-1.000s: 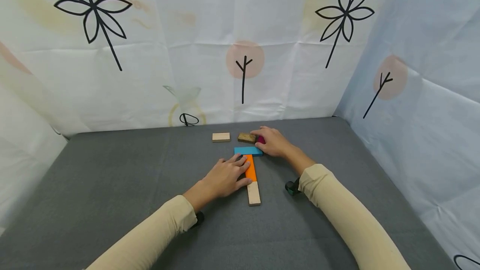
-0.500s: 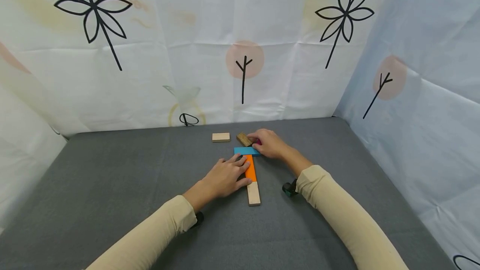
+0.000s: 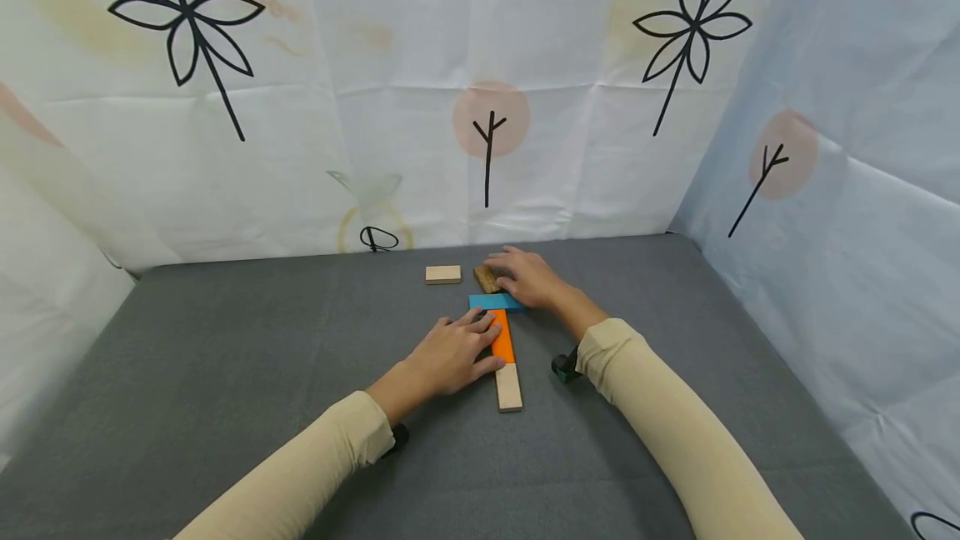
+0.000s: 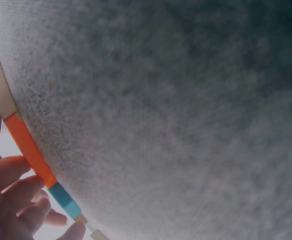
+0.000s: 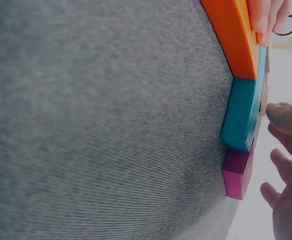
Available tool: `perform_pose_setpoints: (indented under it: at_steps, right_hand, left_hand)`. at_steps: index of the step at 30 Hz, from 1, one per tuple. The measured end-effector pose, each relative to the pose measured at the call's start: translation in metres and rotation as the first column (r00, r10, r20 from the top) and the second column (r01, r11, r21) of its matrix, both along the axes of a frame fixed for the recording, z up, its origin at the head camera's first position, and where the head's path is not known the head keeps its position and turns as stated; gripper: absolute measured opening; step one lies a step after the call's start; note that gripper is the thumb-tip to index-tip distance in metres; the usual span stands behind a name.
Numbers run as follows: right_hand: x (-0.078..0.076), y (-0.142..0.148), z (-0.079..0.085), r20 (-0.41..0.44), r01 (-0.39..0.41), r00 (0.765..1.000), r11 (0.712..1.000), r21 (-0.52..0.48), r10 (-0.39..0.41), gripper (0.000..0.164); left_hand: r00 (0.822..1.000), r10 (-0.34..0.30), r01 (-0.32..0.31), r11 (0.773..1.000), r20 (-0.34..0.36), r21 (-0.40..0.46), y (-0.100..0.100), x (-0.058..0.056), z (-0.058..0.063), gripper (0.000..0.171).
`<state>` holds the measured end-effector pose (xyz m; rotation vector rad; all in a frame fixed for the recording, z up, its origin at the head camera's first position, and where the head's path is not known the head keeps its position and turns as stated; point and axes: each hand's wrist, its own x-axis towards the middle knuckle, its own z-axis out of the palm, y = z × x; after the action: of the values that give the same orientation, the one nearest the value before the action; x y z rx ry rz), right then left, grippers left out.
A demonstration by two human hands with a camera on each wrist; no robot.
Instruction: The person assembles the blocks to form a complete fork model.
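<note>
My left hand (image 3: 452, 354) rests with fingers spread on the orange block (image 3: 502, 338), which lies end to end with a pale wooden block (image 3: 508, 390). Across the far end of the orange one lies a blue block (image 3: 491, 302). My right hand (image 3: 534, 277) is at the dark brown wooden block (image 3: 485, 277) just beyond the blue one, index finger over its far edge and thumb at its right end. In the right wrist view a magenta block (image 5: 238, 172) sits against the end of the blue block, below the right fingers; my right hand hides it in the head view.
Left of the brown block lies another pale wooden block (image 3: 443, 275). The grey table (image 3: 247, 382) is bounded by a white printed cloth (image 3: 420, 123) behind it and on the sides.
The brown block has turned from lying crosswise to slanted. My right hand has moved left from the magenta block, which it no longer holds, to the brown block. My left hand stays put.
</note>
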<state>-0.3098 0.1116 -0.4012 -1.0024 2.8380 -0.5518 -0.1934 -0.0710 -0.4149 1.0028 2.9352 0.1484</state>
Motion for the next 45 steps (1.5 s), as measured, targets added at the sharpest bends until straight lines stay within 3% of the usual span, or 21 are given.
perform_pose_setpoints:
  at_steps: [5, 13, 24, 45]
  right_hand:
    - [-0.001, 0.000, 0.000, 0.020, -0.018, 1.000, 0.996, 0.087, 0.016, 0.041]
    - [-0.001, 0.001, 0.002, -0.013, -0.009, 1.000, 0.991, 0.135, 0.011, 0.040]
    - [0.002, 0.005, 0.001, -0.021, 0.027, 0.999, 0.993, 0.117, -0.025, 0.041]
    - [0.009, 0.006, 0.002, -0.014, 0.022, 1.000, 0.993, 0.119, -0.020, 0.042]
  left_hand:
    - [1.000, -0.002, 0.002, 1.000, 0.001, -0.002, 0.000, -0.001, 0.000, 0.062]
    - [1.000, 0.003, -0.003, 1.000, 0.004, -0.005, 0.000, -0.001, 0.000, 0.062]
    - [1.000, 0.008, -0.008, 1.000, 0.004, -0.011, 0.000, -0.001, -0.001, 0.063]
    - [1.000, 0.013, -0.013, 1.000, -0.010, -0.019, 0.001, 0.001, -0.002, 0.063]
